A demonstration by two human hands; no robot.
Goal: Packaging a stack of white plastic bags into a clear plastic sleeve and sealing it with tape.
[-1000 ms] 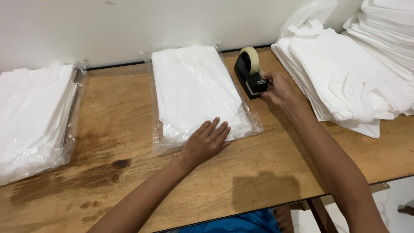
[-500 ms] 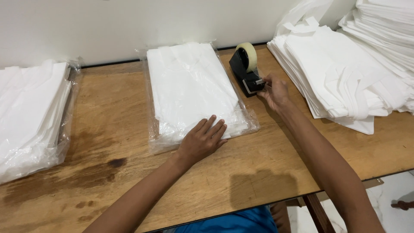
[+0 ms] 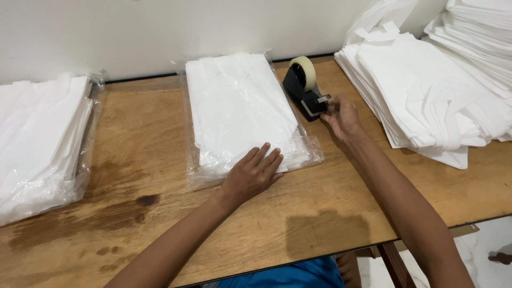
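Observation:
A clear plastic bag of folded white cloth [image 3: 240,109] lies in the middle of the wooden table [image 3: 320,224]. My left hand [image 3: 253,173] rests flat on its near open end, fingers spread. To the right of the bag stands a black tape dispenser [image 3: 303,88] with a roll of clear tape. My right hand [image 3: 341,114] is at the dispenser's cutter end, fingers pinched at the tape tip; the tape itself is too thin to make out.
Another bagged stack of white cloth [image 3: 40,144] lies at the left edge. Loose piles of folded white cloth [image 3: 426,96] fill the right side of the table. A white wall [image 3: 160,32] stands behind. Dark stains mark the wood at front left.
My right hand stays at the dispenser's cutter, its fingers closing a little at the tape end. The left hand has not moved on the bag. The camera view shifted slightly.

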